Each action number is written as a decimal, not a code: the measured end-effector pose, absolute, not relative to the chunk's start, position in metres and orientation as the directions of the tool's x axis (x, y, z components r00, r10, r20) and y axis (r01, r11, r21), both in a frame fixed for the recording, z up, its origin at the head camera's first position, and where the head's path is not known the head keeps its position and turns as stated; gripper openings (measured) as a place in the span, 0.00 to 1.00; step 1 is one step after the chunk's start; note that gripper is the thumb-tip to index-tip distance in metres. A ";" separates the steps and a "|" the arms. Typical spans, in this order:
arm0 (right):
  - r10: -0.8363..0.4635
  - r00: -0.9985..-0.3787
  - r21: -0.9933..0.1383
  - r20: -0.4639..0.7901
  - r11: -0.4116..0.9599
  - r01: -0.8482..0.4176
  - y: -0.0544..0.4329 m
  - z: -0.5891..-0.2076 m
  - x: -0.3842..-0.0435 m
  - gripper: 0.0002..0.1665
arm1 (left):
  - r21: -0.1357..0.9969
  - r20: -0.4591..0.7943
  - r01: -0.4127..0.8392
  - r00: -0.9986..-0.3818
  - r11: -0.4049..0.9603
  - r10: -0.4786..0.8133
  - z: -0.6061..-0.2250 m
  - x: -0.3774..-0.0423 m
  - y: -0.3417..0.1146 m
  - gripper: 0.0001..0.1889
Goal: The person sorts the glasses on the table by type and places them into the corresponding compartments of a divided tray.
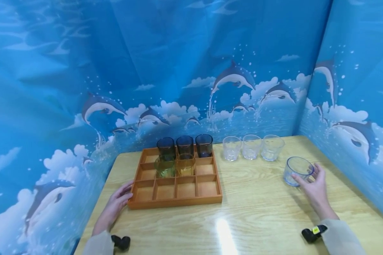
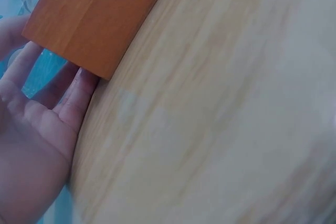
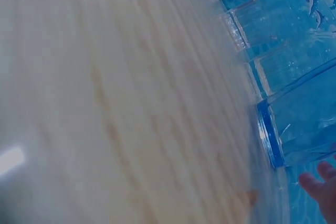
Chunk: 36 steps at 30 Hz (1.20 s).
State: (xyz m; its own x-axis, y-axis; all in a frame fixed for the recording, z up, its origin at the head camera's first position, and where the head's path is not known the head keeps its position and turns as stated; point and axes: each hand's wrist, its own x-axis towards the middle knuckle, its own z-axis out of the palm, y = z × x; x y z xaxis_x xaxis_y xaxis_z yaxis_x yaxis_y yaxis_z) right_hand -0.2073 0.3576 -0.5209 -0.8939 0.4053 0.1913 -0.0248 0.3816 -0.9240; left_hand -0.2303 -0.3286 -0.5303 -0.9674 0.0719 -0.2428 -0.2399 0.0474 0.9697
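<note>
My right hand [image 1: 316, 189] holds a blue-tinted glass [image 1: 293, 173] upright at the table's right, thumb across its near side and fingers around its right side. Whether its base touches the table I cannot tell. In the right wrist view only some fingertips [image 3: 313, 186] show beside that glass. My left hand [image 1: 115, 202] rests its extended fingers against the left side of a wooden compartment tray [image 1: 175, 202]. Three dark glasses [image 1: 185, 145] occupy the tray's back row. A green glass [image 1: 165, 168] and an amber glass [image 1: 186, 166] stand side by side in its middle row.
Three clear glasses [image 1: 251, 148] stand in a line behind and right of the tray. A light wood-grain table [image 1: 255, 212] carries everything. Blue dolphin-print sheeting [image 1: 178, 71] encloses the table at the back and sides.
</note>
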 end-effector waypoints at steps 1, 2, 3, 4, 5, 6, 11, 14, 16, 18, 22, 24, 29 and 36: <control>0.400 -0.894 -0.920 0.203 0.391 -0.033 0.359 -0.522 -0.208 0.57 | 0.970 -0.241 -0.238 -0.968 0.047 0.075 -0.530 -0.231 -0.328 0.32; 0.393 -0.895 -0.916 0.212 0.398 -0.043 0.361 -0.522 -0.208 0.57 | 0.971 -0.236 -0.233 -0.969 0.049 0.079 -0.530 -0.231 -0.328 0.32; 0.385 -0.896 -0.914 0.221 0.403 -0.052 0.362 -0.523 -0.209 0.57 | 0.971 -0.236 -0.232 -0.968 0.051 0.082 -0.530 -0.231 -0.328 0.32; 0.376 -0.899 -0.912 0.225 0.406 -0.058 0.363 -0.523 -0.209 0.57 | 0.971 -0.238 -0.234 -0.967 0.050 0.086 -0.530 -0.231 -0.328 0.32; 0.365 -0.903 -0.910 0.228 0.409 -0.064 0.364 -0.523 -0.210 0.57 | 0.970 -0.241 -0.238 -0.967 0.047 0.083 -0.530 -0.231 -0.327 0.32; 0.356 -0.907 -0.910 0.227 0.409 -0.068 0.364 -0.524 -0.210 0.58 | 0.969 -0.245 -0.242 -0.966 0.046 0.083 -0.530 -0.231 -0.327 0.31; 0.328 -0.920 -0.911 0.214 0.406 -0.067 0.366 -0.524 -0.215 0.59 | 0.966 -0.257 -0.255 -0.963 0.041 0.078 -0.529 -0.231 -0.327 0.31; 0.323 -0.924 -0.910 0.204 0.410 -0.058 0.366 -0.525 -0.218 0.58 | 0.967 -0.256 -0.254 -0.963 0.036 0.084 -0.529 -0.231 -0.327 0.32; 0.326 -0.925 -0.908 0.196 0.416 -0.046 0.366 -0.526 -0.219 0.58 | 0.968 -0.252 -0.249 -0.964 0.036 0.086 -0.529 -0.231 -0.327 0.32; 0.334 -0.923 -0.905 0.192 0.425 -0.034 0.366 -0.526 -0.220 0.57 | 0.969 -0.247 -0.245 -0.965 0.036 0.085 -0.529 -0.230 -0.327 0.32; 0.344 -0.920 -0.901 0.186 0.433 -0.020 0.367 -0.526 -0.222 0.57 | 0.969 -0.246 -0.243 -0.966 0.043 0.082 -0.529 -0.230 -0.328 0.32; 0.349 -0.918 -0.900 0.186 0.436 -0.016 0.367 -0.527 -0.223 0.56 | 0.970 -0.244 -0.241 -0.966 0.047 0.085 -0.529 -0.230 -0.328 0.32; 0.351 -0.917 -0.898 0.191 0.439 -0.019 0.369 -0.528 -0.224 0.54 | 0.969 -0.243 -0.238 -0.966 0.062 0.085 -0.528 -0.229 -0.328 0.32; 0.349 -0.907 -0.892 0.234 0.449 -0.057 0.367 -0.530 -0.225 0.52 | 0.970 -0.242 -0.238 -0.966 0.050 0.088 -0.529 -0.230 -0.328 0.32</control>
State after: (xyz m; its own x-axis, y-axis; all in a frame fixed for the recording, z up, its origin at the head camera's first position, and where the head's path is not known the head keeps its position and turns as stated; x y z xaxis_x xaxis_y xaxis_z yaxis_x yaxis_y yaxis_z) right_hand -0.2249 0.3666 -0.5305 -0.9072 0.3494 0.2342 -0.0571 0.4492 -0.8916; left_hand -0.2299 -0.3284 -0.5295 -0.9663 0.0882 -0.2418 -0.2381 0.0504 0.9699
